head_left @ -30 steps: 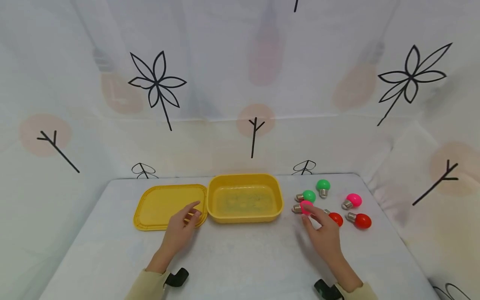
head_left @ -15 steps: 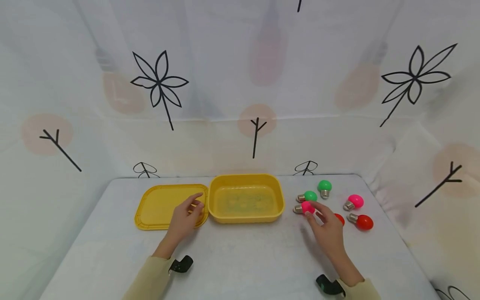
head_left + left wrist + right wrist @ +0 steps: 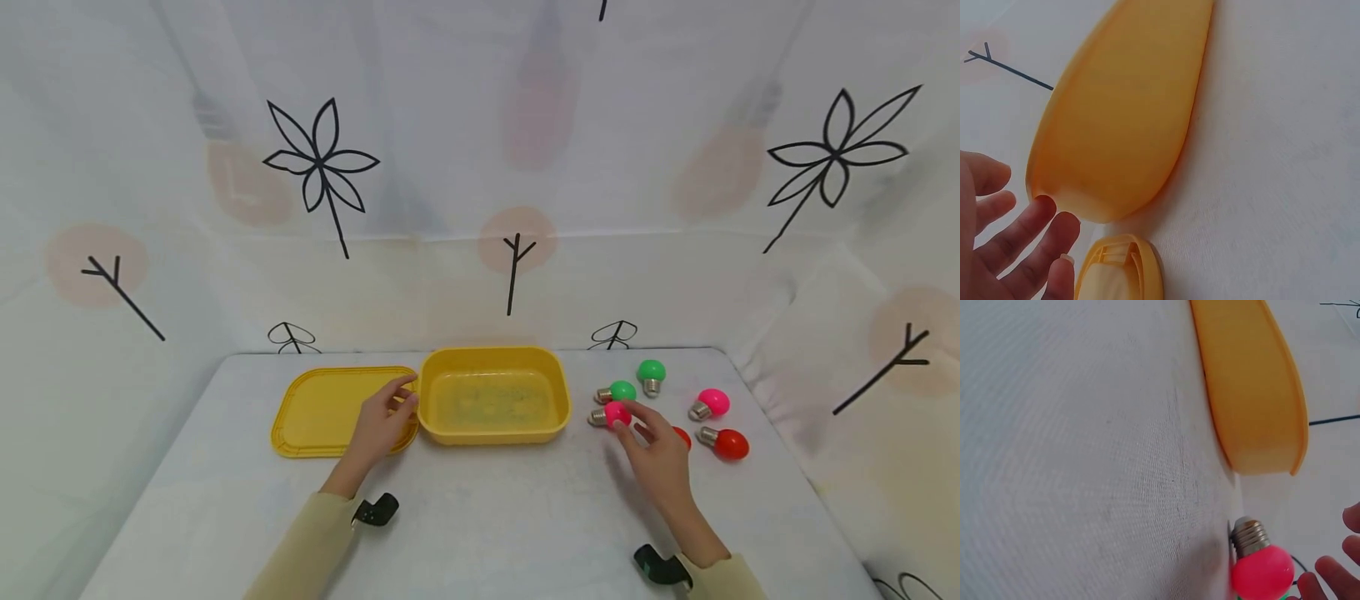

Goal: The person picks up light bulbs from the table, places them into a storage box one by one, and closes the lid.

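Observation:
My right hand (image 3: 662, 465) is at a pink light bulb (image 3: 617, 413), thumb and index finger pinching its round end. That bulb lies on the table with its metal screw base pointing left; in the right wrist view, the other fingers (image 3: 1335, 575) are spread beside it. At the left end of a yellow container (image 3: 493, 438) is my left hand (image 3: 378, 425), its fingers loosely bent and the fingertips at the rim. It holds nothing. Below that hand lies a yellow lid (image 3: 322, 412), partly hidden by it.
Around the right hand lie a green bulb (image 3: 622, 392), a farther green bulb (image 3: 651, 371), another pink bulb (image 3: 714, 402) and a red bulb (image 3: 732, 445). A second red bulb (image 3: 682, 437) is partly hidden behind the right hand. A patterned cloth stands behind the table.
My left hand has moved right and slightly forward from over the lid to the container's left rim. The right thumb and index finger have closed in on the pink bulb, which stays in place.

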`<state>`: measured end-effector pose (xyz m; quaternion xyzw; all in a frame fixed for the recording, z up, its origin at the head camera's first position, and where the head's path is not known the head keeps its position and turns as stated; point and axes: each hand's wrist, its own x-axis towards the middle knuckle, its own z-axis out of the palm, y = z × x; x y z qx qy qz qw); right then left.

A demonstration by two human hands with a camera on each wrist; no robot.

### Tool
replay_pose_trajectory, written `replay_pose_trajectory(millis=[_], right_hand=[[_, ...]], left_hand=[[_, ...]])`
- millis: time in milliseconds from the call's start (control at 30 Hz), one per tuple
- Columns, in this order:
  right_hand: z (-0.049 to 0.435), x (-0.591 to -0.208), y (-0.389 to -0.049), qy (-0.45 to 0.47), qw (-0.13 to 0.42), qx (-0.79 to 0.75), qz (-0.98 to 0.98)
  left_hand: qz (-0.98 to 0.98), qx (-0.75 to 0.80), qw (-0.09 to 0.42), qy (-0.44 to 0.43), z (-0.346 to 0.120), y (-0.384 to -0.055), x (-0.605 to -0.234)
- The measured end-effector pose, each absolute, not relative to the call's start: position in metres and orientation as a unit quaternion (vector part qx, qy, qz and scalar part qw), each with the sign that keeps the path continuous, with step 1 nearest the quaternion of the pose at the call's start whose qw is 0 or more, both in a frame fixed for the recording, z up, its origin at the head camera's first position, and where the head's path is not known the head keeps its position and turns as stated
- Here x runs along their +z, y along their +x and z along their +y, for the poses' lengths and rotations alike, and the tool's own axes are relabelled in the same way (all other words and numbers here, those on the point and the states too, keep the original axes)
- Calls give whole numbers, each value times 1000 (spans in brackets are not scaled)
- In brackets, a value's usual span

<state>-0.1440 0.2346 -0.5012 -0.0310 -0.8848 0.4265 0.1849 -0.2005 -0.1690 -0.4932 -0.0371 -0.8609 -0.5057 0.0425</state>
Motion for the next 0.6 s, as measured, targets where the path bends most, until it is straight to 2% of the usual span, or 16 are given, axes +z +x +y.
replay_pose_trajectory(millis=[600], right_hand=[[239,-505,-152,-44,151,424,-892]], left_hand=[[-845,-532,35,-39,-157,-217,-502]])
